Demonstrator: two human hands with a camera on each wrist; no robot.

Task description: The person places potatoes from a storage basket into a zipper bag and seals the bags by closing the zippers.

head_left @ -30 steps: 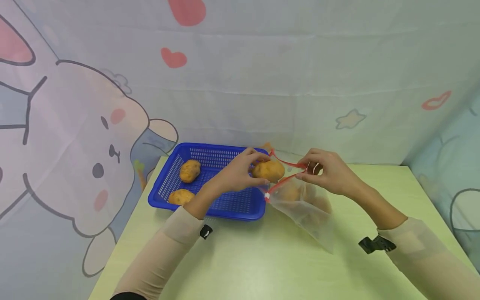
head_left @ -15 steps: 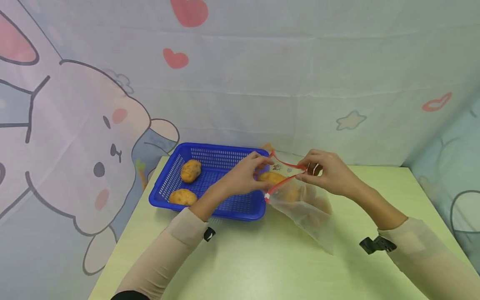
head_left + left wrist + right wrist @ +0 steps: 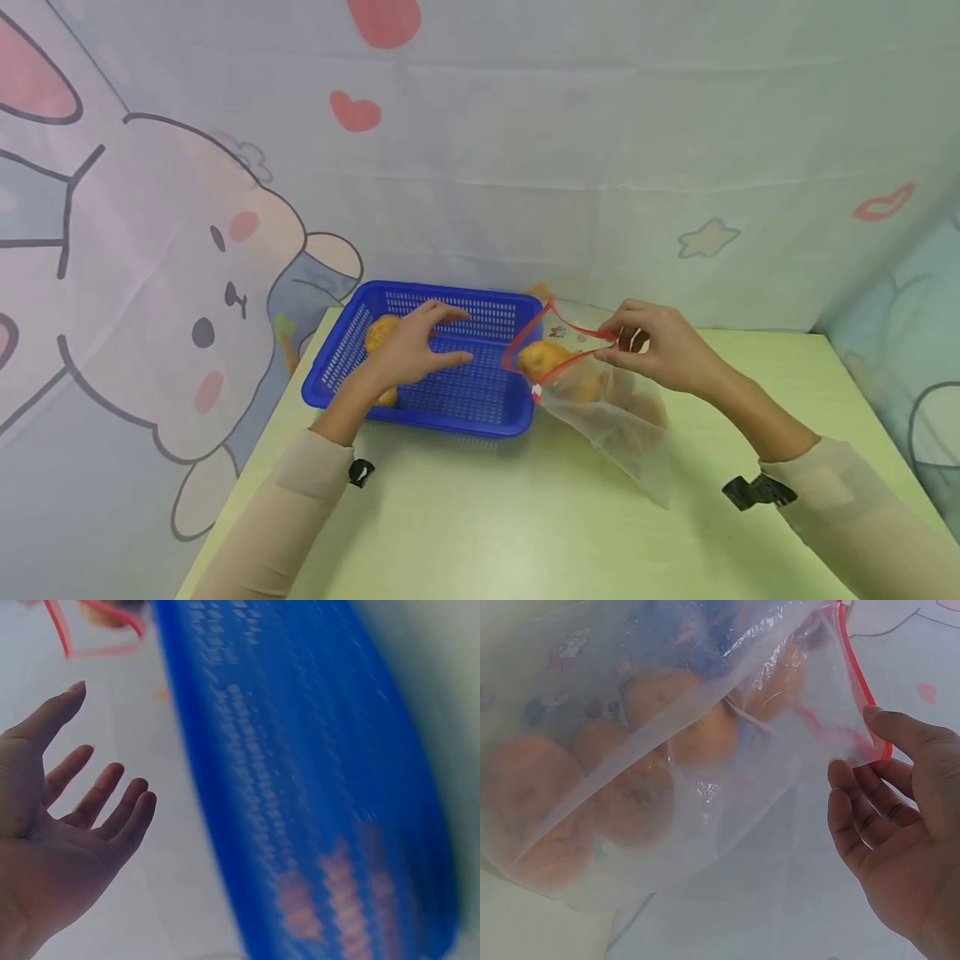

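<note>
A translucent zip bag [image 3: 622, 433] with a red zip edge lies to the right of the blue basket [image 3: 465, 425], its mouth spread open towards it. Several potatoes show through the plastic in the right wrist view, and one potato [image 3: 542, 359] sits just inside the mouth. My right hand [image 3: 651, 346] pinches the corner of the red edge between thumb and fingers. Over the basket hovers my left hand [image 3: 408, 350], thumb and fingers spread with nothing between them. Beneath it, partly hidden, are a potato [image 3: 380, 332] and another potato [image 3: 387, 398].
The basket and bag stand on a light green table [image 3: 465, 517]. Behind it hangs a pale printed cloth [image 3: 487, 167] with a cartoon rabbit and hearts. The table's back edge meets this cloth.
My left hand let go of a potato at the bag's mouth, which now rests there. Then the hand moved left over the basket. The right hand keeps its pinch on the bag.
</note>
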